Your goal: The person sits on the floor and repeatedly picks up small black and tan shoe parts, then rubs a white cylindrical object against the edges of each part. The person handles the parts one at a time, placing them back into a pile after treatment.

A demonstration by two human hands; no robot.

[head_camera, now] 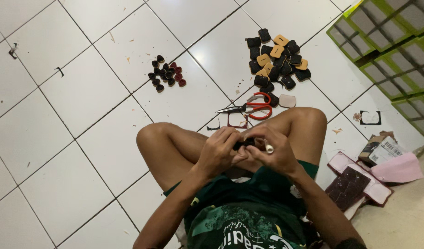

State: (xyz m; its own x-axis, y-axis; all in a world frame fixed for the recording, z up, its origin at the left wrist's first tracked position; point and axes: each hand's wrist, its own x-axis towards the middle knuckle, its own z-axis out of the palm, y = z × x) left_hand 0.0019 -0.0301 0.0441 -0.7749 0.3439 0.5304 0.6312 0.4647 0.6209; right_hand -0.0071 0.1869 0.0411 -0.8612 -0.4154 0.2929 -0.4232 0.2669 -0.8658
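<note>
Head view: I see both hands meeting over the crossed legs. Left hand (219,150) and right hand (272,150) pinch one small black piece (244,143) between them. Red scissors (251,109) lie on the tiles (82,92) just ahead.

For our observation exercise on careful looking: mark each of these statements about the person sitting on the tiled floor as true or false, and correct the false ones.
1. Both hands meet on a small black piece above the crossed legs. True.
2. The red-handled scissors are in the left hand. False: they lie on the white floor tiles, beyond the knees.
3. The right hand also holds a thin white stick. True.
4. The pile of black and tan rounded pads sits inside the green lattice crate. False: it lies on the tiles, beside the crate.
</note>
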